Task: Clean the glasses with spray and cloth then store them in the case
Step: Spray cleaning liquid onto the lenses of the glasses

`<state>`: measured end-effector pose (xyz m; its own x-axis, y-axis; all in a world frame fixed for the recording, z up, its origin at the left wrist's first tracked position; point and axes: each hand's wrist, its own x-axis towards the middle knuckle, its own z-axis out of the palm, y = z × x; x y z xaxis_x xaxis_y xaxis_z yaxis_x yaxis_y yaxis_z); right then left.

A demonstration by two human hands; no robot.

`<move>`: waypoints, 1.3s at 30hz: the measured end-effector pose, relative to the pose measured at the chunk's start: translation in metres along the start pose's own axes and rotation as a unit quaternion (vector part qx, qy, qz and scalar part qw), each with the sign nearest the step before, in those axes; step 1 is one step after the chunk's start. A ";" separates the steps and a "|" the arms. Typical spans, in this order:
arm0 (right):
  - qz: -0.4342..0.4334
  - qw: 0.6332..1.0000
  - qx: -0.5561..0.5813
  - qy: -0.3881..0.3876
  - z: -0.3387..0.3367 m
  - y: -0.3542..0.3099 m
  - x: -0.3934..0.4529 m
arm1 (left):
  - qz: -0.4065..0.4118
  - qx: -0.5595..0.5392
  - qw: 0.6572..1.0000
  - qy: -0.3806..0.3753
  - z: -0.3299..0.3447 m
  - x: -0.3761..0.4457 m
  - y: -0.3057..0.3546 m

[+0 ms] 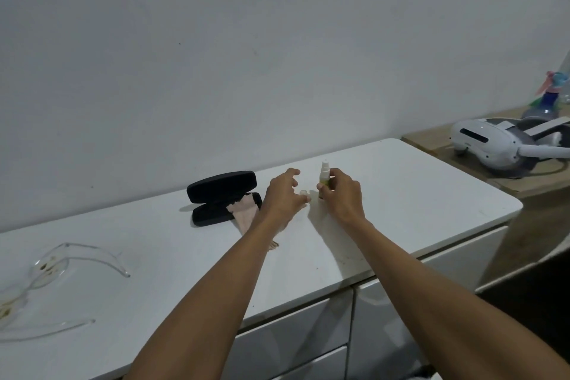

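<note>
We count one spray bottle (pixel 324 178) upright on the worktop (pixel 416 194), pinched by our right hand (pixel 340 197); left hand (pixel 285 196) spread loose. One open case (pixel 220 197), one cloth (pixel 245 216) partly hidden, one glasses (pixel 46 284) cut off left.

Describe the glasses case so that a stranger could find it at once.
On the white counter, look near the wall, left of both hands. The case is black and lies open, with a pink cloth hanging out of it.

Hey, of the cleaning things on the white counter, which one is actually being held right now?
The spray bottle: the right hand holds it upright. The cloth lies untouched on the open case.
</note>
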<state>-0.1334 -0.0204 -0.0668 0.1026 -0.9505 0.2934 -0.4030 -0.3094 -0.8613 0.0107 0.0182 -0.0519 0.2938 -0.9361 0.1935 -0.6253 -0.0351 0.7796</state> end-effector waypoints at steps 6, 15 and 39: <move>-0.097 0.994 0.050 0.025 0.015 -0.036 -0.010 | 0.051 0.008 0.996 0.080 -0.064 -0.010 -0.007; -0.287 0.954 0.068 -0.052 0.089 -0.145 -0.057 | 0.050 0.069 0.972 0.221 -0.199 -0.079 -0.047; -0.290 0.920 0.103 -0.240 0.212 -0.238 -0.176 | -0.080 0.272 0.924 0.256 -0.336 -0.299 -0.184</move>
<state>0.1367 0.2137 -0.0014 0.6568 -0.5113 0.5542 0.0232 -0.7210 -0.6926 0.2803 0.4224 -0.0529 0.6308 -0.6205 0.4659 -0.7740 -0.4608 0.4342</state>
